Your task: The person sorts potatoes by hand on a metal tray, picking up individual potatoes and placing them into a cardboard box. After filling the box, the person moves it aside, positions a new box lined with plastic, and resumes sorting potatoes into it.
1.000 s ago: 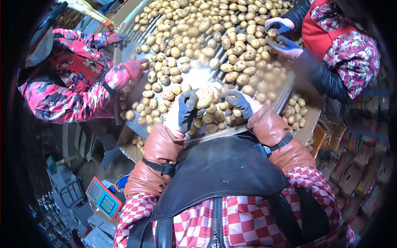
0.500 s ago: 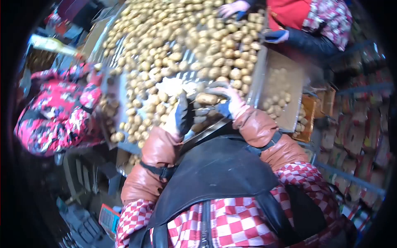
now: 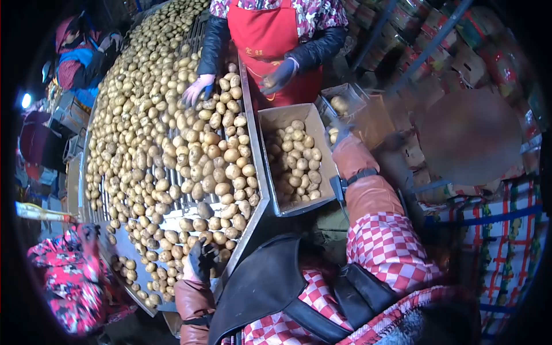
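Observation:
My left hand (image 3: 201,260), in a dark glove, rests at the near edge of the potatoes (image 3: 161,103) on the slatted table; its fingers look bent, and what lies under them is unclear. On the right, my right hand (image 3: 342,133) reaches out past the cardboard box of potatoes (image 3: 296,161). It is blurred and partly hidden by its sleeve, beside a potato (image 3: 333,135) over a smaller box.
A co-worker in a red apron (image 3: 276,52) stands beyond the box, one hand on the potatoes, the other holding something small. Other people stand at the left. A metal rim (image 3: 256,144) edges the table. Stacked cartons (image 3: 471,63) stand at right.
The view has swung right. My right hand has left the table's near edge and moved out to the boxes. My hands are now far apart; the potato between them is no longer there.

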The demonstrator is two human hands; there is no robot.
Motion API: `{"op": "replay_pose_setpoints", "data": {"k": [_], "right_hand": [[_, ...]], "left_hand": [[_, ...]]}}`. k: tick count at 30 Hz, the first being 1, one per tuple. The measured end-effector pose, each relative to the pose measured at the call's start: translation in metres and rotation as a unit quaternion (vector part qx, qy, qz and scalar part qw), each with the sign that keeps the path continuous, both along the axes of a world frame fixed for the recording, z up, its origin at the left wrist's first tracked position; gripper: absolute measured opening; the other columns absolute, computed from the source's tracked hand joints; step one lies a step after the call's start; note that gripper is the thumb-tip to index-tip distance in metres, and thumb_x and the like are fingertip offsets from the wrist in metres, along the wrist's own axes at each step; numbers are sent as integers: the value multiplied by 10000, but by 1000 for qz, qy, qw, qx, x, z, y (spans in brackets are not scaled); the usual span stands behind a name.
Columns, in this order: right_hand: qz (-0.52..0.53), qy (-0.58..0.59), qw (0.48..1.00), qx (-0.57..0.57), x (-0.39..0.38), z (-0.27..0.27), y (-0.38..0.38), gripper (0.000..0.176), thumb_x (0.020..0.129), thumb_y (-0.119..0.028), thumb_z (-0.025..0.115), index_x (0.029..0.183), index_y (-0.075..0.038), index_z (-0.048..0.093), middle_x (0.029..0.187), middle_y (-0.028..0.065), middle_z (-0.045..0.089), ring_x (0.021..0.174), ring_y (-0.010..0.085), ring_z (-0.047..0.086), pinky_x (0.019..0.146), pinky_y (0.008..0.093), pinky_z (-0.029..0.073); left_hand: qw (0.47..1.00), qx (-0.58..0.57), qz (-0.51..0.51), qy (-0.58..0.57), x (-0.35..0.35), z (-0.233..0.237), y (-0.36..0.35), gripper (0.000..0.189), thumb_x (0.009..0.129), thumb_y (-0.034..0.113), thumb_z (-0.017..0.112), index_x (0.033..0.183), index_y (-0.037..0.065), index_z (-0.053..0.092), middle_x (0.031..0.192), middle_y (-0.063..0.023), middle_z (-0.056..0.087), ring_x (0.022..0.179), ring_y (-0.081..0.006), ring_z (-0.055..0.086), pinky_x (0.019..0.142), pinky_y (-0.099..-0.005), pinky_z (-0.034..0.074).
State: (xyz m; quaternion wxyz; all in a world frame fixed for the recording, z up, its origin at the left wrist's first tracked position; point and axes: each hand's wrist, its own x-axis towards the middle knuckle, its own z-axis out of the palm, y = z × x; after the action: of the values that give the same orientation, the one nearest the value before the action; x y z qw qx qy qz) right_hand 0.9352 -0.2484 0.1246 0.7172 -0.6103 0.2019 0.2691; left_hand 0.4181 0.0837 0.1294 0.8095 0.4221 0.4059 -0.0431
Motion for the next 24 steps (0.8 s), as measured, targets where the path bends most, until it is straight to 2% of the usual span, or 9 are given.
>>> {"op": "replay_pose_setpoints", "data": {"k": [5,7,9,10,13,19,21,22,24], "right_hand": [[181,84,967,161,-144,12,57,329,903,-253,641,1216,-156,627,938,26,641,657,126,566,498,259,433],[419,-7,904,86,-177,17,87,444,900,-146,611,1340,-156,551,1149,63,619,666,138,604,484,252,475],[393,82,896,192,-199,-4,96,413,923,-144,579,1334,-170,556,1170,60,615,662,108,600,472,226,454],[382,159,895,168,-199,-12,108,421,929,-153,580,1348,-172,547,1162,53,622,686,112,607,474,230,456],[482,-19,858,173,-200,9,127,429,934,-331,587,1319,-141,575,1175,42,641,811,131,619,595,221,469],[606,35,787,113,-230,28,212,444,939,-287,606,1340,-106,539,1206,79,615,926,193,666,668,332,544],[709,-193,676,54,-256,9,239,411,989,-252,551,1364,-92,506,1201,85,635,985,190,635,711,311,529],[604,138,762,187,-273,-19,249,456,993,-313,534,1398,-112,476,1218,77,642,964,170,628,741,314,511],[643,168,745,54,-313,-13,268,635,942,-507,550,1415,-96,448,1225,101,645,965,191,626,781,348,486]], "left_hand": [[996,-58,73,3,4,-13,-7,476,970,403,541,1307,69,507,1108,-100,610,919,-228,616,754,-370,518],[998,-28,37,31,9,-3,-8,513,1008,416,472,1366,49,443,1103,-105,580,955,-261,608,784,-393,521],[880,376,-283,-58,4,-4,-4,492,1014,411,461,1354,55,452,1103,-110,592,950,-256,612,779,-386,525],[883,373,-280,-53,3,-4,-6,492,1014,411,461,1354,55,452,1103,-110,592,950,-256,612,779,-386,525],[998,-44,43,33,25,15,-21,385,1025,346,448,1318,101,492,1123,-107,607,954,-254,628,773,-370,529],[994,-76,76,-11,28,33,-33,519,1020,446,426,1455,163,389,1298,-133,528,1098,-279,592,937,-425,493],[995,-59,64,-51,18,19,-30,624,1007,537,398,1507,179,292,1336,-150,475,1135,-287,576,920,-443,505],[989,-87,99,-61,16,16,-30,609,1006,515,421,1499,180,294,1311,-143,496,1113,-287,589,909,-450,513],[981,-119,134,-78,14,10,-30,594,1006,494,443,1490,182,296,1286,-136,517,1091,-287,601,899,-456,521]]}}
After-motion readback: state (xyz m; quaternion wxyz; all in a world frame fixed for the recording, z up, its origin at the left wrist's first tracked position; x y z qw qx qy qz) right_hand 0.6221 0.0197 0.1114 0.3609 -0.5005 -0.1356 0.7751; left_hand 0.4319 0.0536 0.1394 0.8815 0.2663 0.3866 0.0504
